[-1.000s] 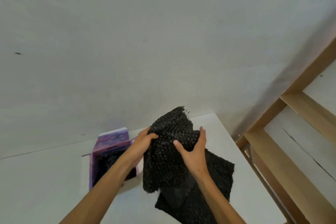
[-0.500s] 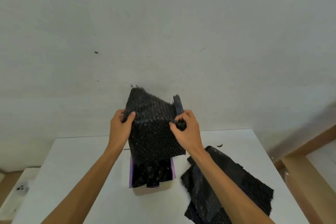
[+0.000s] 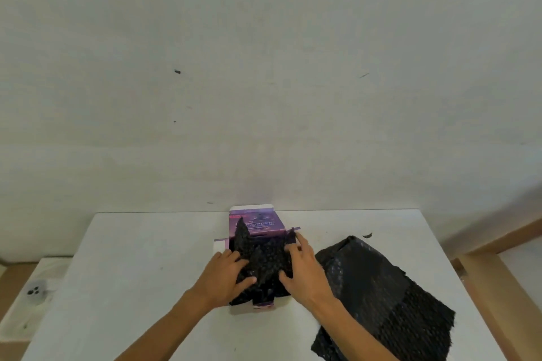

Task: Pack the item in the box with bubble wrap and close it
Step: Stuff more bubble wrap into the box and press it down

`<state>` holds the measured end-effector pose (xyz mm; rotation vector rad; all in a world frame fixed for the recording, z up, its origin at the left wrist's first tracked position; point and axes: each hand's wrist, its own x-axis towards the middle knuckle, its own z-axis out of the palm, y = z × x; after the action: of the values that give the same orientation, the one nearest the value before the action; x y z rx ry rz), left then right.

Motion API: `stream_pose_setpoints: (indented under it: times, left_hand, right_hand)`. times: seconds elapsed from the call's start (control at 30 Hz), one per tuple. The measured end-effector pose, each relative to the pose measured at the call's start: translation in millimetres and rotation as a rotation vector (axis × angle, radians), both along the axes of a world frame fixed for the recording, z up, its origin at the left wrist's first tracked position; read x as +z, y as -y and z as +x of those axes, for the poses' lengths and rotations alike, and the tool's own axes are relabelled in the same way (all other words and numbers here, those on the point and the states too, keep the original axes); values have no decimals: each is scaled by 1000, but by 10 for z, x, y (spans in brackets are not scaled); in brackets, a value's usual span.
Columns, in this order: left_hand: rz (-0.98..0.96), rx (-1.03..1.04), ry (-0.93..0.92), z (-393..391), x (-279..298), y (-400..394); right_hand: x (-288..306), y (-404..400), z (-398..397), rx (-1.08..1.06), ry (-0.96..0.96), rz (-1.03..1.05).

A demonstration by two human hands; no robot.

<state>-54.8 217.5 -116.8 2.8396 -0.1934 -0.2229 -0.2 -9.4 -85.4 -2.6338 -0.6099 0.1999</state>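
A purple box [image 3: 258,224] stands open on the white table [image 3: 132,272], its lid flap raised at the back. A sheet of black bubble wrap [image 3: 264,261] fills the box's opening, with two corners sticking up. My left hand [image 3: 225,275] presses on the wrap from the left, and my right hand [image 3: 302,269] presses on it from the right, fingers spread over it. The item inside the box is hidden under the wrap.
More black bubble wrap [image 3: 381,296] lies in a pile on the table's right side. A small dark scrap [image 3: 367,235] lies behind it. A wooden frame [image 3: 484,267] stands to the right, and a white object [image 3: 35,291] sits lower left beyond the table's edge.
Both hands have brought the bubble wrap sheet down from the air into the box and now push it in. The view has tilted down and centred on the table.
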Motion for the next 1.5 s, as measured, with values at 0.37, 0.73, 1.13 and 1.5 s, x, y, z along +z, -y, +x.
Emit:
stream_pose_setpoints:
  times: [0.37,0.73,1.13,1.5]
  left_hand:
    - [-41,108,250,66,-22,-4]
    - [280,-53,21,372,-4,-28]
    - [300,9,42,321,-15,-26]
    - [348,-120,26,201,-37,91]
  right_hand:
    - [-323,-386,338,482,37,-421]
    - [-374,-596,563,196,-133,-120]
    - [-556,-410,379,552,-43,-353]
    - [-426,-504,543,579,-89,-452]
